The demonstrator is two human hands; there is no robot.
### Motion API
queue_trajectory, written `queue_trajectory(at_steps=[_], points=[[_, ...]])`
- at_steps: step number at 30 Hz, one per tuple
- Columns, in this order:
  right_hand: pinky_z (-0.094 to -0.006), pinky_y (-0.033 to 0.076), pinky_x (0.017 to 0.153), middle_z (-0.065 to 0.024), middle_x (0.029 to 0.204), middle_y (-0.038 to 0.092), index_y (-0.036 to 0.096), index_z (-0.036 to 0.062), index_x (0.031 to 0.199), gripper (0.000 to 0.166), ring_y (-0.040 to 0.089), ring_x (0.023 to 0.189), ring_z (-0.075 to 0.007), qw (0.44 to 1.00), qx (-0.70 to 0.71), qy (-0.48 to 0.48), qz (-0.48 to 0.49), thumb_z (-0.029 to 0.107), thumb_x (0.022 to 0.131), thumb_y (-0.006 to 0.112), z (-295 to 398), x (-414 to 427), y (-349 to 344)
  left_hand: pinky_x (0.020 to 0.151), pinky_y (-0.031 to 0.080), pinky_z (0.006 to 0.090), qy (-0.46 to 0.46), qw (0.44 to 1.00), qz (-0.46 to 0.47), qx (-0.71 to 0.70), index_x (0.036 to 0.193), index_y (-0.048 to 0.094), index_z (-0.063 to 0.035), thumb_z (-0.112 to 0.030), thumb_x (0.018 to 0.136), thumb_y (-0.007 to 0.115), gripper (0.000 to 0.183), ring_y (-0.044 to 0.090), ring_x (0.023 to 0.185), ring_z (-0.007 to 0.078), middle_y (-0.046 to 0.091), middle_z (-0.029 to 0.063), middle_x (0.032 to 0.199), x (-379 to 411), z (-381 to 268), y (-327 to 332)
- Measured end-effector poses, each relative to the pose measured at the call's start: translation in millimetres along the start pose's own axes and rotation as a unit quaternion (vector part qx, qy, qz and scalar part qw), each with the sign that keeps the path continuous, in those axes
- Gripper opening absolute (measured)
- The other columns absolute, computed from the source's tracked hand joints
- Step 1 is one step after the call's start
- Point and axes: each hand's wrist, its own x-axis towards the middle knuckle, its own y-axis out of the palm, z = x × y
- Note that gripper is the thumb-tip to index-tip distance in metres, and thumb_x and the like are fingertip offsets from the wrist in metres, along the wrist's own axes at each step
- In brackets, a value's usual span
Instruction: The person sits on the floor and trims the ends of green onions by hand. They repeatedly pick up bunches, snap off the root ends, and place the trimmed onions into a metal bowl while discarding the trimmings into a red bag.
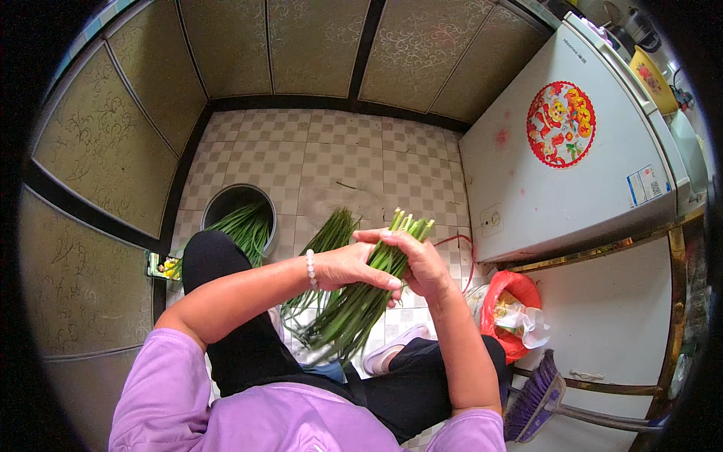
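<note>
A thick bunch of long green leafy stalks, seemingly garlic chives (361, 308), lies across both hands, pale cut ends up and leaf tips hanging towards my lap. My left hand (358, 268), a beaded bracelet at its wrist, grips the bunch from the left around its middle. My right hand (415, 260) holds it nearer the pale ends, with fingers wrapped around the stalks. Behind my left hand, a second pile of green stalks (333, 231) rests on the tiled floor. More stalks (243, 226) stand in a round dark bucket (274, 226) beside my left knee.
A white chest freezer (508, 147) is at the upper right. Near my right knee is a bin with a red plastic bag (502, 288) holding rubbish; a purple broom (534, 395) lies below it. Patterned cabinet doors (316, 51) line the far side. One loose leaf (346, 185) is on the floor.
</note>
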Motion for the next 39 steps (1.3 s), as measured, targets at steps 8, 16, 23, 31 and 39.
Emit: queue_trajectory(at_steps=[8, 16, 23, 31, 39], points=[[-0.0334, 0.053, 0.073, -0.0136, 0.095, 0.064, 0.061, -0.0028, 0.096, 0.026, 0.063, 0.083, -0.0204, 0.99, 0.066, -0.085, -0.088, 0.022, 0.089, 0.058, 9, -1, 1, 0.058, 0.05, 0.0258, 0.001, 1.0, -0.027, 0.003, 0.09, 0.056, -0.0031, -0.014, 0.085, 0.063, 0.014, 0.059, 0.064, 0.0122, 0.059, 0.0044, 0.073, 8, -8, 3], [-0.0331, 0.056, 0.065, -0.0135, 0.073, 0.066, 0.059, 0.0007, 0.087, 0.033, 0.066, 0.069, -0.0214, 0.918, 0.095, -0.225, -0.312, 0.033, 0.092, 0.052, 38, -17, -62, 0.055, 0.049, 0.0266, -0.066, 0.994, -0.034, 0.077, 0.081, 0.055, -0.0016, -0.014, 0.085, 0.062, 0.015, 0.058, 0.059, 0.0119, 0.059, 0.0033, 0.067, -1, 12, 6], [-0.0255, 0.047, 0.079, -0.0082, 0.094, 0.066, 0.063, 0.0011, 0.103, 0.026, 0.061, 0.086, -0.0125, 0.945, -0.177, -0.194, -0.194, 0.019, 0.084, 0.063, 19, -14, -25, 0.053, 0.049, 0.0267, -0.034, 0.985, -0.08, 0.15, 0.082, 0.052, -0.0024, -0.013, 0.084, 0.061, 0.014, 0.058, 0.058, 0.0118, 0.058, 0.0035, 0.067, 0, 17, -1], [-0.0269, 0.053, 0.062, -0.0094, 0.067, 0.064, 0.06, 0.0032, 0.07, 0.042, 0.064, 0.063, -0.0166, 0.917, 0.002, -0.238, -0.319, 0.036, 0.093, 0.05, 21, -12, -55, 0.057, 0.05, 0.0277, -0.048, 0.993, -0.041, 0.097, 0.082, 0.054, -0.0015, -0.012, 0.084, 0.062, 0.013, 0.06, 0.062, 0.0131, 0.06, 0.0049, 0.071, 0, 16, 1], [-0.0314, 0.036, 0.098, -0.0137, 0.12, 0.057, 0.055, -0.0005, 0.119, 0.043, 0.05, 0.115, -0.0236, 0.911, -0.39, -0.131, -0.042, 0.033, 0.094, 0.045, 15, -13, -21, 0.067, 0.052, 0.0309, -0.089, 0.995, 0.013, -0.049, 0.088, 0.057, 0.0001, -0.011, 0.083, 0.064, 0.014, 0.064, 0.071, 0.0191, 0.062, 0.0093, 0.078, 8, 13, 8]])
